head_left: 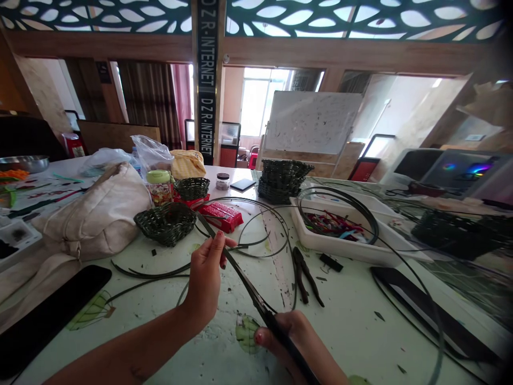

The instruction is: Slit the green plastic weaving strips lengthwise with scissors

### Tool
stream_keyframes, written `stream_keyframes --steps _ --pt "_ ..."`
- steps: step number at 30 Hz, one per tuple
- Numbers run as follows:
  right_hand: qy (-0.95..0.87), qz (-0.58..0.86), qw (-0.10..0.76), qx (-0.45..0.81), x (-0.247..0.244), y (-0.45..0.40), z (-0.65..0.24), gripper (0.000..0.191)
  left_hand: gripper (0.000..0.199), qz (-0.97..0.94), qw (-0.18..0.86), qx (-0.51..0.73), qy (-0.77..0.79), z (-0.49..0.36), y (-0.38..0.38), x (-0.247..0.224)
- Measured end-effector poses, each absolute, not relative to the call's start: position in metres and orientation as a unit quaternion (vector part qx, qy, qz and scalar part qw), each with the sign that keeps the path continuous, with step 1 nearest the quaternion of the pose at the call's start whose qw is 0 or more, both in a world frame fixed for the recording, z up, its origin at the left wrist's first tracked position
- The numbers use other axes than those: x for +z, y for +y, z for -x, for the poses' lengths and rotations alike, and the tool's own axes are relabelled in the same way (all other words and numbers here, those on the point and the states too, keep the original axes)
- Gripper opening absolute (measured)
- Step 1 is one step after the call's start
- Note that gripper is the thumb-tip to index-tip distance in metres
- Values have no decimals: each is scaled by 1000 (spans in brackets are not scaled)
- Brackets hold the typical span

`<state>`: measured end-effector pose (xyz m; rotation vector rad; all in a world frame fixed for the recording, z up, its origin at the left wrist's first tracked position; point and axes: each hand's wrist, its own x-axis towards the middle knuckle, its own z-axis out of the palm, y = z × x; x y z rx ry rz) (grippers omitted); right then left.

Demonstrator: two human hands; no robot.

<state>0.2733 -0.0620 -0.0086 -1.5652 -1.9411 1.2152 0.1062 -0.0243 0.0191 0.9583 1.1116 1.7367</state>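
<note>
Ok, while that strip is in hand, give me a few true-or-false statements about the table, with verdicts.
The left hand and right hand both hold one long dark strip. True.
The pliers lie inside the white tray. False: they lie on the table, beside the tray.
The tray holds a bundle of multicoloured strips. True.
A black binder clip sits on the red packet. False: it lies on the table near the pliers.
</note>
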Motion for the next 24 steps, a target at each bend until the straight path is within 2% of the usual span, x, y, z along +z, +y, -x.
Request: stream_keyframes --steps 24 --pt "-699 535 186 437 -12 -63 -278 65 32 -403 436 679 432 -115 -38 13"
